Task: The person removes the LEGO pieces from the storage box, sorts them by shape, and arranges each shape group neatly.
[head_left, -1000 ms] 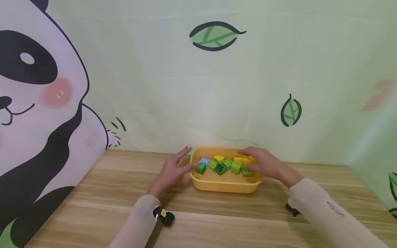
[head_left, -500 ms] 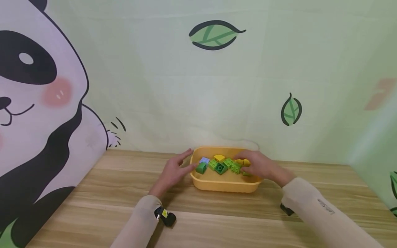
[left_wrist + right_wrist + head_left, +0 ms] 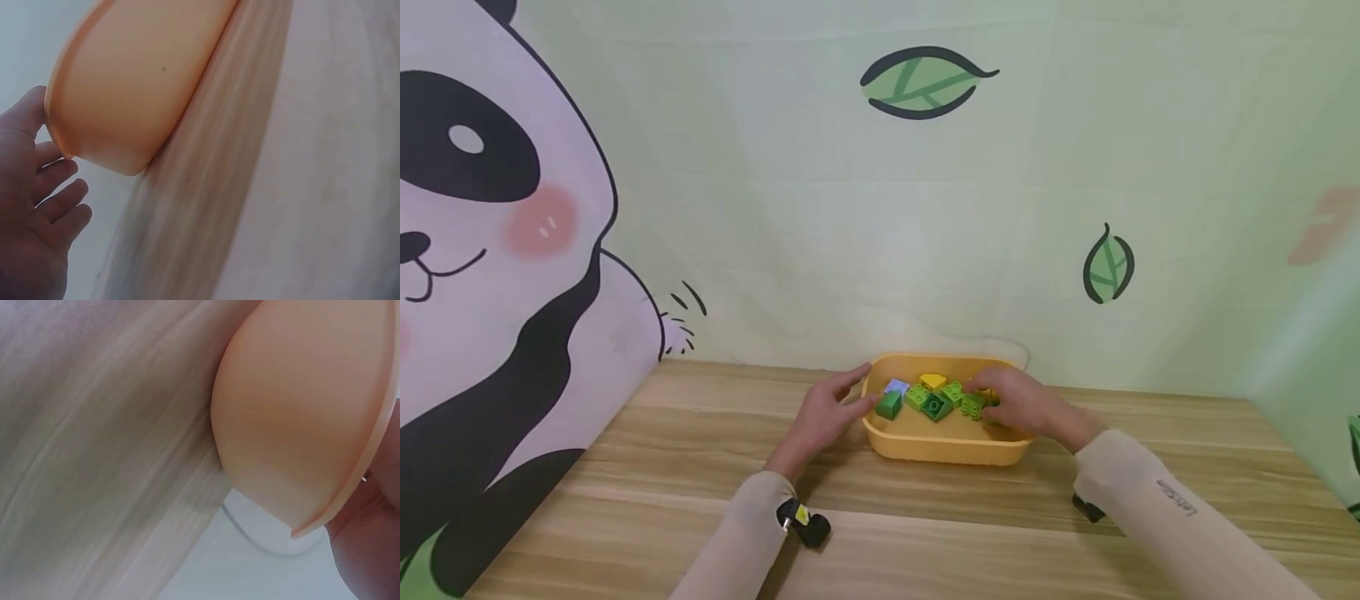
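Note:
A shallow yellow-orange plastic basket (image 3: 946, 450) holds several toy building bricks. Dark green bricks (image 3: 889, 406), lime green ones (image 3: 953, 392), a yellow one (image 3: 932, 382) and a lilac one (image 3: 897, 387) are visible. My left hand (image 3: 820, 417) touches the basket's left end, thumb tip over the rim and index finger stretched along the far side; its other fingers are loosely bent in the left wrist view. My right hand (image 3: 1026, 404) reaches over the right end, thumb and fingers bent around the rightmost bricks, which it partly hides. Whether it grips one cannot be told.
The basket stands on a wood-grain table (image 3: 917, 542) close to a pale green backdrop (image 3: 775, 250) printed with a panda and leaves. A thin cord (image 3: 269, 550) shows against the backdrop in the right wrist view.
My right hand has shifted left and slightly down into the basket, its fingers drawing in over the bricks at the right. The left hand and basket have barely moved.

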The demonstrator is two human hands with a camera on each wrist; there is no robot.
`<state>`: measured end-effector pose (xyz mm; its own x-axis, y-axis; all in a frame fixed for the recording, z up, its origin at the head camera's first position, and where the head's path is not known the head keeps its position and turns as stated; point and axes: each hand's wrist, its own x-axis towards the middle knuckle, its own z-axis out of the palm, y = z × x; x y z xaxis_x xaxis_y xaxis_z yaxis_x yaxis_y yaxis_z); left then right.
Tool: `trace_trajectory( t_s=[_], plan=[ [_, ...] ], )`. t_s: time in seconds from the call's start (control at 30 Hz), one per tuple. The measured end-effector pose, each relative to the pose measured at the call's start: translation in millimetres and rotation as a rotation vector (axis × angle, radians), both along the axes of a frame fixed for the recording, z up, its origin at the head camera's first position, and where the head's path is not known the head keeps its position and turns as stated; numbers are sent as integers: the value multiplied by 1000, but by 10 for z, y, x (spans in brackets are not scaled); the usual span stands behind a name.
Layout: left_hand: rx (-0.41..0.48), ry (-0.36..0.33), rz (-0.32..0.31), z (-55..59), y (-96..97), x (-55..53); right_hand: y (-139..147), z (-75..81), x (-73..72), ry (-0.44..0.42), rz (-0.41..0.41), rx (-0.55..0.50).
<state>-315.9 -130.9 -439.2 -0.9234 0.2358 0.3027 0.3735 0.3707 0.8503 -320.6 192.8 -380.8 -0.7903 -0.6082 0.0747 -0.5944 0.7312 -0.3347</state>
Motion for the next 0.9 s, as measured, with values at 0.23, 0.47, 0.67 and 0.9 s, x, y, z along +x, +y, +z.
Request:
trace_trajectory(
  t_s=[0.23,0.47,0.67,0.9],
  plan=[
    [-5,-3,-1,-9,6,-10,-10,-38,-33,20,-2,25],
    [0,-4,3,-10,10,-8,-44,-23,-24,50,-6,67],
    [0,-1,-2,-19,1,-8,-69,-12,-28,32,-30,87],
    [-10,-18,6,-20,7,-9,-72,-6,-46,73,20,115]
  ],
)
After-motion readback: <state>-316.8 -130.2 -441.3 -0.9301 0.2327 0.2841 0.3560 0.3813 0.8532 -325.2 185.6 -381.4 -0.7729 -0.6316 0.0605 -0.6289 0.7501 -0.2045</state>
